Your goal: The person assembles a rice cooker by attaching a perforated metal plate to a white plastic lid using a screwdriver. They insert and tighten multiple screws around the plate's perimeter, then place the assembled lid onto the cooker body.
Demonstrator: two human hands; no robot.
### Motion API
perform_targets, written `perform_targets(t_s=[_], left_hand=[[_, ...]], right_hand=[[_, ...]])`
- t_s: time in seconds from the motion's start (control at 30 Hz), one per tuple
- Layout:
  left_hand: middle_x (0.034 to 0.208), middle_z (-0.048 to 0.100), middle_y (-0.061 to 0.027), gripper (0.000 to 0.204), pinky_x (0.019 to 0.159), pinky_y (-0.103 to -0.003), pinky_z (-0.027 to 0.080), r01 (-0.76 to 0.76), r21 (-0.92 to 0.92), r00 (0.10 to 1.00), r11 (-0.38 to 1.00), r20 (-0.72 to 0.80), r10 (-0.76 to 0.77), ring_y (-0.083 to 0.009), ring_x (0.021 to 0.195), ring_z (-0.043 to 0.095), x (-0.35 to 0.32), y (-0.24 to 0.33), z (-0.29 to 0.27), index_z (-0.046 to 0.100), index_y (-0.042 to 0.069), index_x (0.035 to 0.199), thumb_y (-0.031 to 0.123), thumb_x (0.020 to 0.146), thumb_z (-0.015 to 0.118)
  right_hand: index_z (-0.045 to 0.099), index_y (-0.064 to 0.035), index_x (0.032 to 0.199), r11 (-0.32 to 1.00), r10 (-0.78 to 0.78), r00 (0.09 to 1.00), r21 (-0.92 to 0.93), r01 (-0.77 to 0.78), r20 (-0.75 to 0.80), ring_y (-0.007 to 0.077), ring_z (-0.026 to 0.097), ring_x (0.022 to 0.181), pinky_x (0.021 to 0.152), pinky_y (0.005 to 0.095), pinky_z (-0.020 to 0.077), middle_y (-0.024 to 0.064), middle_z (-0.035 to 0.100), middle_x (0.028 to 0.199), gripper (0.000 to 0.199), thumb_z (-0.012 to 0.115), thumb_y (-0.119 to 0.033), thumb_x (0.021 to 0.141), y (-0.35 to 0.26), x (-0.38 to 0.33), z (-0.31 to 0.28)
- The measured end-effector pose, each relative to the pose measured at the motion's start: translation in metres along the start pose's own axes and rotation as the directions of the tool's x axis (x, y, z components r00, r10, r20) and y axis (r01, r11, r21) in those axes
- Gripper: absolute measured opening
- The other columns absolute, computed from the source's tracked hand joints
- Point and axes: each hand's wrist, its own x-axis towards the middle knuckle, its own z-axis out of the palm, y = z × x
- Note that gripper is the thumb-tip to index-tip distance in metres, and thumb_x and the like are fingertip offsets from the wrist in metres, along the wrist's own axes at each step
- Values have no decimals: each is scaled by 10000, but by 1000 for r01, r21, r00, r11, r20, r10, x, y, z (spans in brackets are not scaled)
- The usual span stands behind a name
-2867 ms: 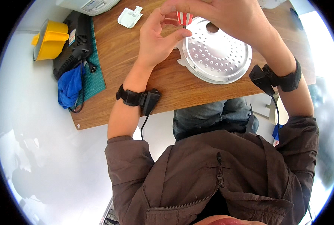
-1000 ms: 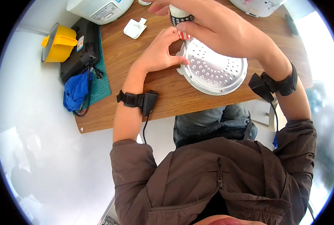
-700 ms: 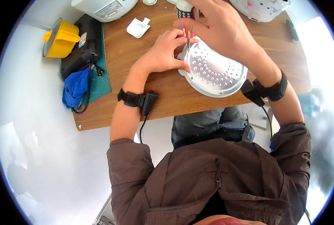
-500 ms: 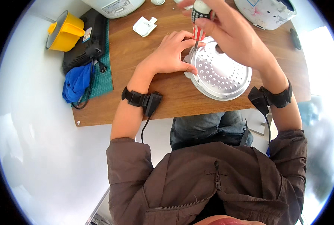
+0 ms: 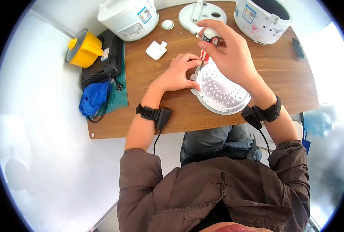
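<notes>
"How many hands are there, and what does each hold?"

"Two. The right hand point(image 5: 229, 54) is closed around the handle of one screwdriver point(image 5: 205, 55). The left hand point(image 5: 175, 74) has thumb and forefinger parted wide at the left rim of one metal disc point(image 5: 223, 92), the screwdriver's shaft between them."

"Where is that disc?"

"On the wooden table point(image 5: 284, 87), in front of the person, its face full of small holes."

"And the white pieces?"

"Five: one lidded appliance point(image 5: 129, 24), one open-topped body point(image 5: 261, 24), one round lid point(image 5: 184, 18) between those two, one small round part point(image 5: 167, 25) and one small flat part point(image 5: 155, 50)."

"The left end?"

"One yellow pot point(image 5: 82, 50), one black box point(image 5: 98, 69), one blue cloth point(image 5: 93, 98), one green mat point(image 5: 120, 98). Two black wristbands point(image 5: 150, 113) as well, one per arm."

"What can't you make out?"

"The right hand covers the disc's upper right and part of the handle. The screwdriver's tip is too small to read, and I can't tell whether the left forefinger presses the shaft. The upper edge trims the lidded appliance and the open-topped body. At the far right lies one dark oblong object point(image 5: 297, 48), its kind unclear."
</notes>
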Motion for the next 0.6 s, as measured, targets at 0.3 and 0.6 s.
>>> perform_targets(t_s=[0.3,0.6], left_hand=[[1414,579,-83,653,1158,-443,378,-13,-10,1000,1000,-6,13,-302,1340,488,11,11,1,648,139,1390,384,812,824],[1441,505,-103,768,1169,-479,290,-5,79,997,997,-78,11,-345,1361,419,16,17,22,624,134,1390,539,772,834]], right_hand=[[650,-113,1287,987,125,989,112,-116,-78,194,651,729,677,327,533,108,685,908,407,771,-115,899,26,-12,-28],[667,-137,1270,985,-145,989,96,146,-12,311,680,861,766,395,566,110,696,1002,482,828,-186,818,35,2,-17]])
